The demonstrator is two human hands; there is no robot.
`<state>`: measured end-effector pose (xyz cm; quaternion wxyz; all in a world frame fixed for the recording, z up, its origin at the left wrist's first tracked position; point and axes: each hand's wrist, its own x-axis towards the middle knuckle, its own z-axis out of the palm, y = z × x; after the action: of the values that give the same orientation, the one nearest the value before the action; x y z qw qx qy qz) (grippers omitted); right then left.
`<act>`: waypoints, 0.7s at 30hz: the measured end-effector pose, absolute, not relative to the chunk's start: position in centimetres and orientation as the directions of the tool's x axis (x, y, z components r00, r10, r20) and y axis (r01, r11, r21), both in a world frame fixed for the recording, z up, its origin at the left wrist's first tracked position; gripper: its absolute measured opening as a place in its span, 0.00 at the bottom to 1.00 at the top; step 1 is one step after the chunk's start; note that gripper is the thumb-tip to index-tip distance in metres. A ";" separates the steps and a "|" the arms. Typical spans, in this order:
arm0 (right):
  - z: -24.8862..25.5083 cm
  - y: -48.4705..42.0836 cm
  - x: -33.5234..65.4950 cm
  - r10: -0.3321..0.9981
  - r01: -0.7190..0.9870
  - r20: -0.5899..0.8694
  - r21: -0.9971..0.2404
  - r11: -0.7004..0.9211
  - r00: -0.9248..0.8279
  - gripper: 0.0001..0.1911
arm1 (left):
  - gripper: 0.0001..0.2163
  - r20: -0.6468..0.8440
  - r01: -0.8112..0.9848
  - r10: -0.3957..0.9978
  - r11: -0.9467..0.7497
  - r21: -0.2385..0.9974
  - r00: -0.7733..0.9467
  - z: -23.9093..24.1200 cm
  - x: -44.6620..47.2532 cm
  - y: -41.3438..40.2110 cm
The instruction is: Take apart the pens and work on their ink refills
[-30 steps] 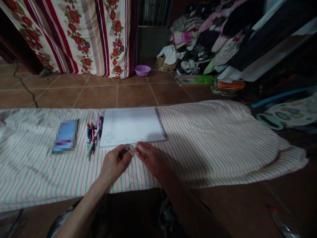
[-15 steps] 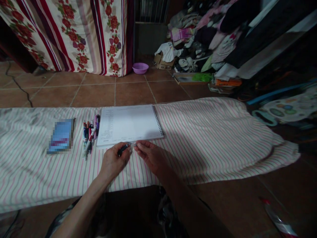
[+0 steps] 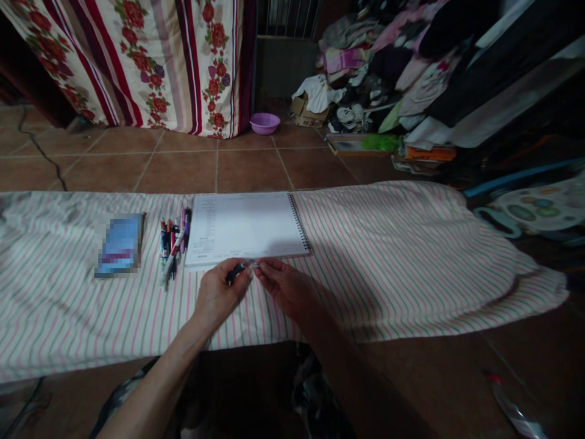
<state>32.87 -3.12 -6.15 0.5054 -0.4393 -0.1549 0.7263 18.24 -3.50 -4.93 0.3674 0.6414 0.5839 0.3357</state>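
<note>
Dark-barrelled pen sits between the two hands, just in front of the near edge of the spiral notebook. The left hand has its fingers curled around the barrel, thumb on top. The right hand meets it fingertip to fingertip and pinches the pen's pale, clear end, which may be a cap; it is too small to tell. Both hands hover low over the pink-and-green striped cloth, with the forearms reaching in from below. Beyond the left hand and a little to its outer side lies a bunch of coloured markers, touching the notebook's left edge. Farther out on that side is a blue flat object, blurred over. The notebook lies open on a white page directly ahead of both hands, its wire binding on the right hand's side. Well beyond it, on the brown tiled floor, stands a small purple bowl.
</note>
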 end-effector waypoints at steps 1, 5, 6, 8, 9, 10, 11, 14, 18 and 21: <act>-6.2 -3.1 32.9 0.872 -0.587 -0.476 -0.675 -0.447 -0.116 0.07 | 0.12 0.011 0.500 0.995 -0.059 0.864 0.098 -4.9 18.2 -3.5; -6.1 -3.0 32.9 0.878 -0.557 -0.448 -0.691 -0.460 -0.168 0.07 | 0.10 0.056 0.489 0.990 -0.114 0.865 0.133 -4.5 18.3 -3.6; -6.1 -2.9 32.9 0.878 -0.560 -0.446 -0.689 -0.460 -0.173 0.06 | 0.10 0.062 0.493 0.989 -0.122 0.861 0.138 -4.3 18.4 -3.6; -6.1 -2.9 32.9 0.878 -0.568 -0.442 -0.682 -0.461 -0.182 0.06 | 0.10 0.064 0.504 0.989 -0.125 0.855 0.137 -4.1 18.4 -3.6; -6.2 -2.9 32.9 0.878 -0.569 -0.441 -0.680 -0.462 -0.186 0.06 | 0.10 0.062 0.508 0.989 -0.123 0.853 0.135 -4.0 18.4 -3.6; -6.2 -2.9 32.9 0.878 -0.568 -0.439 -0.681 -0.463 -0.189 0.06 | 0.10 0.059 0.511 0.989 -0.121 0.851 0.137 -4.0 18.4 -3.6; -6.3 -2.8 32.9 0.879 -0.564 -0.437 -0.684 -0.462 -0.190 0.07 | 0.10 0.057 0.514 0.989 -0.122 0.849 0.139 -4.0 18.4 -3.6; -6.3 -2.9 32.9 0.882 -0.547 -0.439 -0.702 -0.456 -0.172 0.07 | 0.10 0.064 0.532 0.987 -0.135 0.836 0.150 -4.0 18.3 -3.5; -5.9 -3.0 32.6 0.881 -0.561 -0.445 -0.693 -0.453 -0.161 0.08 | 0.09 0.072 0.554 0.985 -0.148 0.819 0.156 -4.1 18.2 -3.4; -5.6 -3.2 32.4 0.879 -0.580 -0.456 -0.682 -0.447 -0.141 0.09 | 0.09 0.061 0.564 0.986 -0.138 0.814 0.153 -4.3 18.2 -3.4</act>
<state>32.43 -3.16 -5.57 0.4962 -0.4281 -0.1747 0.7349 18.20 -3.45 -4.28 0.3311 0.6834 0.5669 0.3191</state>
